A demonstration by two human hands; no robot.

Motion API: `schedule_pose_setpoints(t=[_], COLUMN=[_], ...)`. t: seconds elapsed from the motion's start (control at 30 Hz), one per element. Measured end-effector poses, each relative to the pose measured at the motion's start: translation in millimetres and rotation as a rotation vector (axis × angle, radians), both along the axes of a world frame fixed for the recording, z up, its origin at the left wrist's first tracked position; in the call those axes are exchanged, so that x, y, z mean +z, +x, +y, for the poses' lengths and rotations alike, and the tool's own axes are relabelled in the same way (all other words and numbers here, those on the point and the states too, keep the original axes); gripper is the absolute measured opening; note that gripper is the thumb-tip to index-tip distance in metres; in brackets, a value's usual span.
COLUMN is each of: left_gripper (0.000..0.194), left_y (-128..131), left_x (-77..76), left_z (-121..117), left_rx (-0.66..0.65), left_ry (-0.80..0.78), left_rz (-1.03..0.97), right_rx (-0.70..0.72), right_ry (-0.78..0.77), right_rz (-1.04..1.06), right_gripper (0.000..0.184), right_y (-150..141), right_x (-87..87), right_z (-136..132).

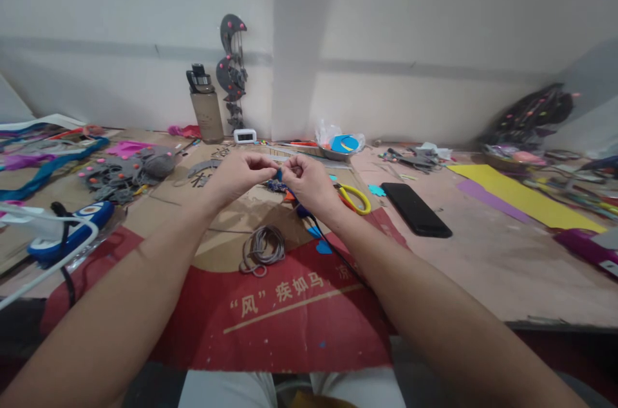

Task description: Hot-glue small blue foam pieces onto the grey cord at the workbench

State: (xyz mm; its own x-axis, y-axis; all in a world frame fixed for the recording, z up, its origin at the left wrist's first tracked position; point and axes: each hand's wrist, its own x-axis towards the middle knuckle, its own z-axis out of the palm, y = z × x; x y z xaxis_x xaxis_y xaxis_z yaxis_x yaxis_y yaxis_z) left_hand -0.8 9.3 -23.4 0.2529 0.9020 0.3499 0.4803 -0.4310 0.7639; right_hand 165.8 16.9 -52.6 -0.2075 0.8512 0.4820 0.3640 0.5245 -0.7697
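Observation:
My left hand point(245, 175) and my right hand point(307, 184) meet over the cardboard, fingers pinched together. Between the fingertips shows a small blue piece point(279, 174), mostly covered by them; its kind cannot be made out. Just below lies a purplish-grey bundle point(275, 186). Beneath my right hand a dark blue tool point(302, 210) with a black cord is partly hidden. Yellow-handled scissors point(356, 199) rest to the right of that hand. Nearer me lies a coil of grey cord point(263, 250), and blue paper cutouts point(323, 246) lie beside it.
A black phone point(416, 210) and yellow sheet point(526, 197) lie on the right. At the back stand a bottle point(206, 109) and a small white digital display point(244, 136). Grey pinned pieces point(128, 173) and a blue-and-white power strip point(72, 231) are on the left.

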Motion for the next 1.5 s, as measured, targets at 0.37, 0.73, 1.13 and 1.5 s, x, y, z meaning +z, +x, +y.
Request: schedule_pose_setpoints(t=[0.37,0.73,1.13,1.5], left_gripper=[0.016,0.011,0.007,0.009], left_y=[4,-11,-55,-65], left_x=[1.0,1.4,-5.7,-5.6], left_z=[-5,6,42,46], left_rx=[0.081,0.347,0.542,0.521], left_ry=[0.183,0.131,-0.036,-0.022], left_rz=[0.195,-0.104,-0.738,-0.847], right_rx=[-0.099,0.028,0.379,0.490], right_ry=[0.250,0.029,-0.490,-0.144], right_rz=[-0.222,-0.028,0.518,0.197], right_gripper=[0.012,0.014,0.016,0.012], right_y=[1,-6,-4,-7], right_x=[5.2,-1.8,37.3,69.9], right_z=[-4,-7,-35,-88])
